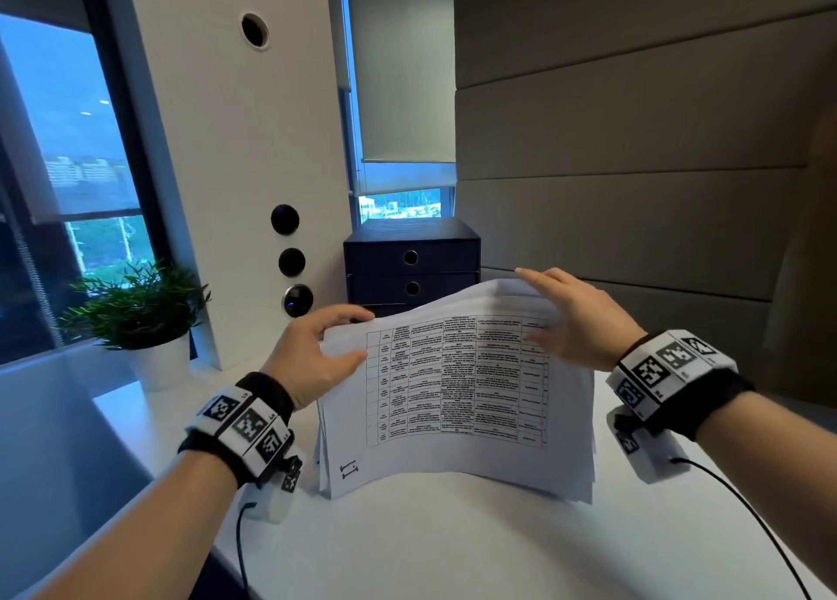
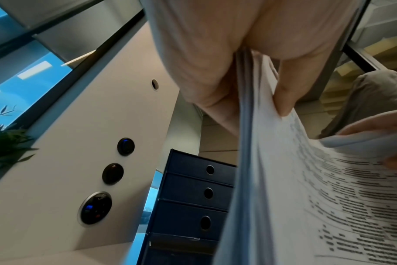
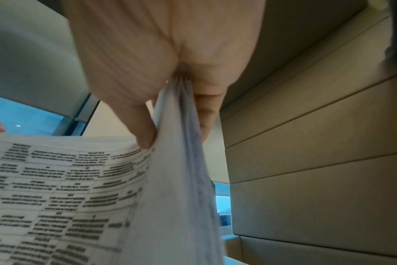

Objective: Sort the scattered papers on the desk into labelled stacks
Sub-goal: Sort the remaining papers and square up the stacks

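Squaring: I tap the papers [image 1: 457, 400] edge-down on the desk [image 1: 453, 545].
Grip: left hand [image 1: 312, 359] and right hand [image 1: 575, 319] pinch opposite sides; I keep it light.

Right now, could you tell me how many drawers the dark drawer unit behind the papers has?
3 with round pulls show on the drawer unit: top, middle and lower. A further dark section sits below, and the papers may hide more.
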The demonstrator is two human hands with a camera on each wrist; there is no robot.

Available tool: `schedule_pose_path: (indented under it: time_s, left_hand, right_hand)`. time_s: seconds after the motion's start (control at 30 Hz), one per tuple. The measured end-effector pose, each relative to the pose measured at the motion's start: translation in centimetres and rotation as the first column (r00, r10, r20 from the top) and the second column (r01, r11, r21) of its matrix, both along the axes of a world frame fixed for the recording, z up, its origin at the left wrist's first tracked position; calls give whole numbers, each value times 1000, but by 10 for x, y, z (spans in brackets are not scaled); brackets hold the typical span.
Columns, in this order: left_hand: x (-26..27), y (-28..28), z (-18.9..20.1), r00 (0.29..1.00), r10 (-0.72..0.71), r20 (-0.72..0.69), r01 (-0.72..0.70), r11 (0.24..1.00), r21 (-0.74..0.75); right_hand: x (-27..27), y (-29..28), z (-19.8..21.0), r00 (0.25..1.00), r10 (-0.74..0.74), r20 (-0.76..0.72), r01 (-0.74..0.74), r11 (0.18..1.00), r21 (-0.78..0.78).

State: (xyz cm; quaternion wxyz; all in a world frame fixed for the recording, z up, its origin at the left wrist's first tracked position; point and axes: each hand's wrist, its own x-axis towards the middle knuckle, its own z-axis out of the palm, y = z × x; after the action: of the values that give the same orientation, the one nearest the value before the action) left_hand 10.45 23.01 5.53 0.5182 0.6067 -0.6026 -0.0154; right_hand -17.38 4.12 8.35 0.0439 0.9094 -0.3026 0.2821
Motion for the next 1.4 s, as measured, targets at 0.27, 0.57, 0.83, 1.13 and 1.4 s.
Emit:
schedule_pose_path:
  time_s: [0.27,0.57,0.83,1.13,1.4]
  left_hand:
    - [5,-1,-5,988,64,-144,-67,998,-19]
    - [0,0,1,974,117,-196,-141,983,-118]
    - [17,-11,-13,720,35,-694,-142,985,-99]
    - [-55,-38,49,831,170,-529,-374,875,-306]
    - [-53,-25,33,850,99,-517,-299,899,-320]
  right_hand:
    - [1,12,10,978,-118,-173,120,993,-1]
    - [82,62,19,927,41,-373,-68,996,-60]
    - [36,28,35,928,160,337,-329,774,541]
    - [39,39,-8,668,104,737,-604,655,455]
    - [50,47,2,337,46,940,-698,683,217]
